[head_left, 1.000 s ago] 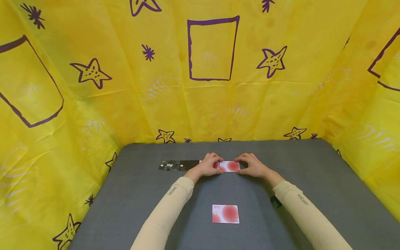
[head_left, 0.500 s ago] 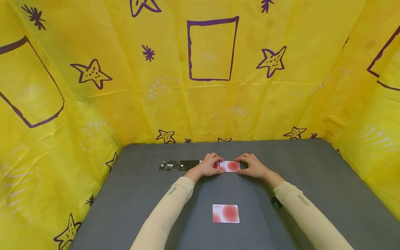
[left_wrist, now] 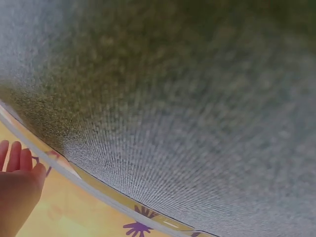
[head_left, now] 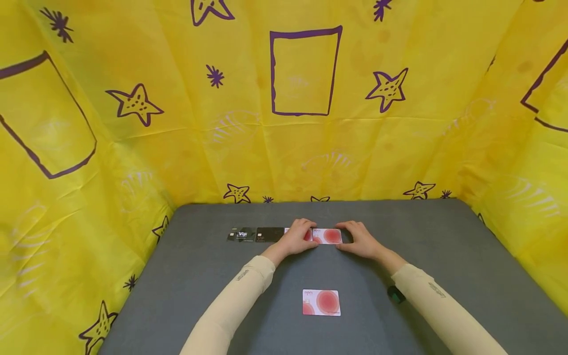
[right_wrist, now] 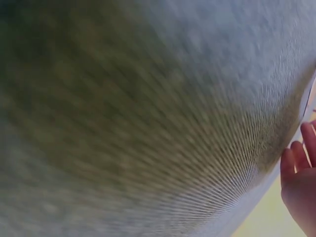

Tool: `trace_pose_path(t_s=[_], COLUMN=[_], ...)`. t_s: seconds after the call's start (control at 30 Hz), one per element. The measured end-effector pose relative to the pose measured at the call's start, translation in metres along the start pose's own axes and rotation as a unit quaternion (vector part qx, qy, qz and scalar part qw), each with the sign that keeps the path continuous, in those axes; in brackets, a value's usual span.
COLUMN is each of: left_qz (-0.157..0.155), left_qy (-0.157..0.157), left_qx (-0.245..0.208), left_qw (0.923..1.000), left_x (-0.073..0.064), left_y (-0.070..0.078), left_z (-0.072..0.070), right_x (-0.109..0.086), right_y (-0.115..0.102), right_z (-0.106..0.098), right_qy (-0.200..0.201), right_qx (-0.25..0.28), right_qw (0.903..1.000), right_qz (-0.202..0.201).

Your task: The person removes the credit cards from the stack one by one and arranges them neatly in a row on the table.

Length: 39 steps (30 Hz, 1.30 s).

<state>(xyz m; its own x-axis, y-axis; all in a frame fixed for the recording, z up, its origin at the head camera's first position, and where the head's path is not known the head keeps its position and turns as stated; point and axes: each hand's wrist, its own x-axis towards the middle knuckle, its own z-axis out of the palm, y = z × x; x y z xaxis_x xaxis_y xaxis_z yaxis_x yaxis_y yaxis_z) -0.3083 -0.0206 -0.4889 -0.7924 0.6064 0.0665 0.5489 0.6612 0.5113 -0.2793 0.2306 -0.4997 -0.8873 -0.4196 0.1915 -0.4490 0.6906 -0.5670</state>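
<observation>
- Pale sleeves cover both forearms, and a dark band shows at the right wrist.
- Near card: white with red circles, flat on the grey table, between the forearms and well apart from the row.
- Left hand: thumb and fingers curved, pinching the left end of the end card across its near and far edges.
- Right hand: thumb and fingers curved the same way at the card's right end, the gap between them narrow.
- The end card, white and red too, lies flat as the rightmost of a row.
- Just left of it, the third card is mostly hidden by the left hand; then come the black card and the dark Vip card.
- Behind the table hangs yellow cloth with purple starfish.
</observation>
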Motion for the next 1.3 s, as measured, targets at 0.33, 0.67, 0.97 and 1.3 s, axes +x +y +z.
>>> trace_pose_path(t_s=[0.33, 0.67, 0.97, 1.3], left_qz=[-0.011, -0.018, -0.034, -0.043], left_qy=[0.035, 0.041, 0.032, 0.024], left_qx=[-0.073, -0.154, -0.288, -0.320], left_qw=[0.9967, 0.9870, 0.9564, 0.9461], left_x=[-0.017, -0.037, -0.054, -0.076], left_y=[0.000, 0.004, 0.012, 0.020], left_z=[-0.001, 0.001, 0.003, 0.004], right_x=[-0.015, -0.028, -0.045, -0.060], right_y=[-0.008, -0.023, -0.037, -0.047], right_z=[0.006, 0.013, 0.017, 0.020], right_qy=[0.047, 0.041, 0.054, 0.038], right_qx=[0.052, 0.158, 0.256, 0.292], right_qw=[0.9960, 0.9794, 0.9592, 0.9513], right_qz=[0.055, 0.119, 0.106, 0.090])
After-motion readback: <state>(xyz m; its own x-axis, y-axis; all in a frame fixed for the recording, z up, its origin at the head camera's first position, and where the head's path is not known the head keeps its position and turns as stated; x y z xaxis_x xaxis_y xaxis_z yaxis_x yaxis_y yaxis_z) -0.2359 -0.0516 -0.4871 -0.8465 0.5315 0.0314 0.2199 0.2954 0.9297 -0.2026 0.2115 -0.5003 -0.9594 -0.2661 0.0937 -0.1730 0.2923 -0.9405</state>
